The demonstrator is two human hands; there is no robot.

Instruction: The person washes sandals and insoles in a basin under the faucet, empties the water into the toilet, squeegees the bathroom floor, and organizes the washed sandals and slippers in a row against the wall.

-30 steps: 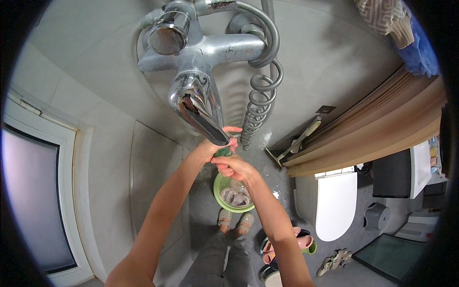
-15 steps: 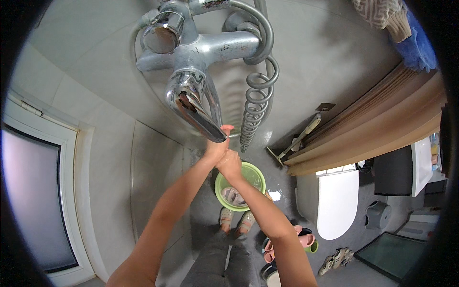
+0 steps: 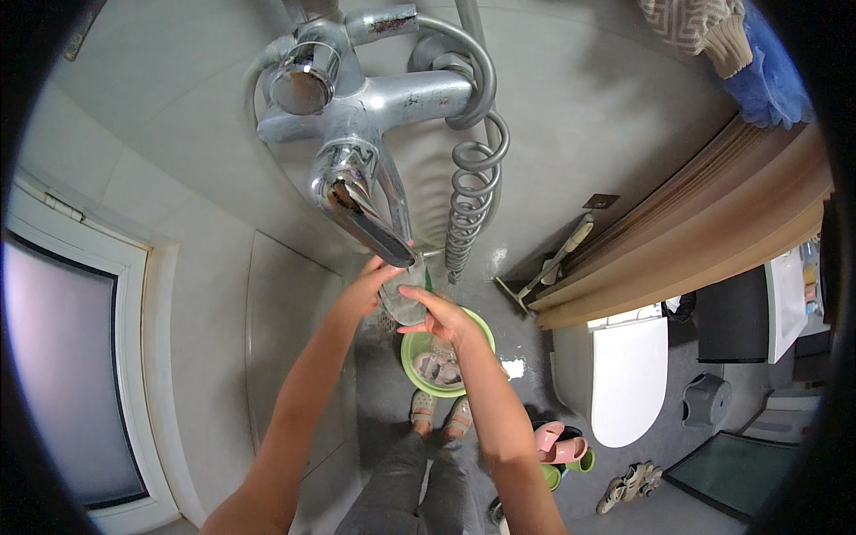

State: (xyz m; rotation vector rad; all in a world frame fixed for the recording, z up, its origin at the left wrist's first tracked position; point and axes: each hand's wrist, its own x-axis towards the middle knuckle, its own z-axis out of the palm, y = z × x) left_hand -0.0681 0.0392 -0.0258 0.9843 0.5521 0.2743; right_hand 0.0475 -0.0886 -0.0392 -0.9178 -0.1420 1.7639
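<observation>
Both hands on it here: the grey insole (image 3: 403, 301), or a flat piece shaped like one, sits right below the tap (image 3: 357, 214) and above the green basin (image 3: 407, 367), where a pair of shoes (image 3: 435, 368) lies. The left hand (image 3: 361, 287) has the upper left edge; the right hand (image 3: 440, 316) pinches the lower right, thumb across the face, fingers toward the underside. A sliver of green shows at the right edge, and whether it belongs to the piece, I can't tell!

How does it handle? Light, I'd judge, thin and fairly bendy, hardly fragile, though a hard twist could crease it. Slippery is the worry if it's wet; the floor (image 3: 514, 368) glistens beside the basin. Best hold: the two long edges, thumbs flat on top, fingers spread underneath to stop it folding.
</observation>
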